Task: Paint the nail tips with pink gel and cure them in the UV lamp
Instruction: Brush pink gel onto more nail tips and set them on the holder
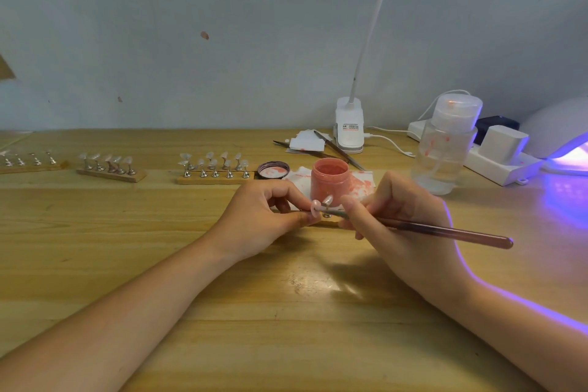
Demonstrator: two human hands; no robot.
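My left hand (270, 216) pinches a small stand carrying a pink-coated nail tip (315, 207) just in front of the open pink gel jar (331, 181). My right hand (401, 210) grips a thin brush (445, 231) whose bristle end lies across that tip; a second, paler tip (327, 200) stands right behind it. The brush handle points right. The UV lamp (563, 137) glows violet at the far right edge. Wooden strips with nail tips on metal stands sit along the back: one in the middle (214, 169), one left of it (109, 167), one at the far left (28, 159).
The jar's lid (273, 170) lies beside a stained white paper towel (362, 183). A clear pump bottle (447, 143), a white power strip with plugs (499, 156), a clip-on desk lamp (349, 127), and tweezers on paper scraps (321, 145) stand behind. A wall closes the table's far side.
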